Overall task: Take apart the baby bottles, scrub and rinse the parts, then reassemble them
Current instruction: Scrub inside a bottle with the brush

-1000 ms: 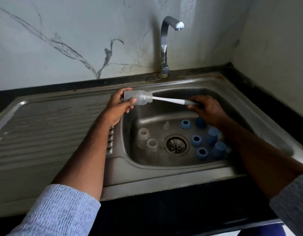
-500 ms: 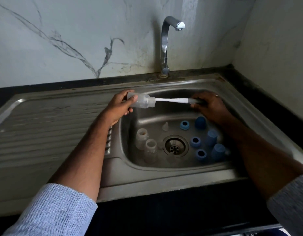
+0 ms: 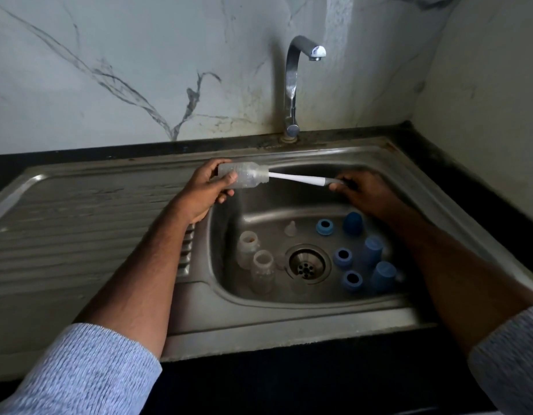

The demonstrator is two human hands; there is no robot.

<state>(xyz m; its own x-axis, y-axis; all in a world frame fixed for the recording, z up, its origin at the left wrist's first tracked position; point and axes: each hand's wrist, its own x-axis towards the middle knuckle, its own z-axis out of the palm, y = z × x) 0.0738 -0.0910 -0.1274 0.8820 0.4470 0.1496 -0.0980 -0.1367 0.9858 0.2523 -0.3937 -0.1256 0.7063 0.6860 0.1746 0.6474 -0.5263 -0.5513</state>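
Your left hand (image 3: 205, 190) is gripping a clear bottle (image 3: 242, 178) sideways over the sink (image 3: 289, 313) while your right hand (image 3: 364, 191) is holding the brush (image 3: 301, 180) poking into its mouth.

The sink basin (image 3: 259, 298) sat right of centre in the frame, the draining board (image 3: 88, 229) stretching away to its left, the tap (image 3: 293, 85) standing behind it at upper centre. Over the basin's far edge, a bottle (image 3: 244, 178) lay sideways in the left hand (image 3: 205, 190), and the brush (image 3: 301, 180) ran from its mouth rightward to the right hand (image 3: 367, 193). Down in the basin, the drain (image 3: 307, 264) sat central; two bottles (image 3: 256, 262) stood left of it, a teat (image 3: 290, 229) behind it, and rings and caps (image 3: 361, 259) clustered to its right.
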